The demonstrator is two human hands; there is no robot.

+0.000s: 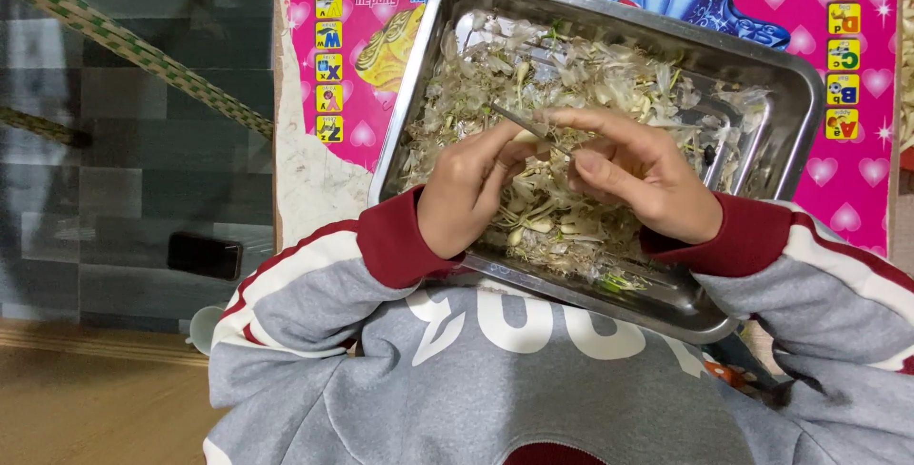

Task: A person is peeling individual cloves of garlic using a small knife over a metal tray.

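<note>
Pinching a garlic clove (545, 144), left hand (473, 189) and right hand (640, 177) meet over the steel tray (798, 103); fingers curled.

Both forearms in from bottom, grey sleeves with dark red cuffs, wrists angled inward. Left hand (468, 189) half-curled, knuckles up, thumb and forefinger pinched. Right hand (636, 175) palm down, fingers extended toward left, fingertips (550, 118) meeting left thumb. Hands touching at centre.
</note>
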